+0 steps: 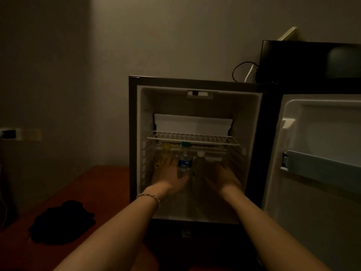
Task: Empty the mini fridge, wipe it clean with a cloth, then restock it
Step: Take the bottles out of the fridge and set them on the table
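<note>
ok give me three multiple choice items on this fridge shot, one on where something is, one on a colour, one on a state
1. Where does the dark cloth lie?
A. on the wire shelf
B. on the wooden surface left of the fridge
C. in the door rack

2. What colour is the cap of the blue-labelled bottle?
A. green
B. red
C. black

3. How is the fridge door?
A. shut
B. swung open to the right
C. taken off

Answers:
1 B, the cloth sits on the wood beside the mini fridge.
2 A, a green cap shows just under the wire shelf.
3 B, the door's white inner lining faces the camera, while the left hand and right hand reach inside.
</note>
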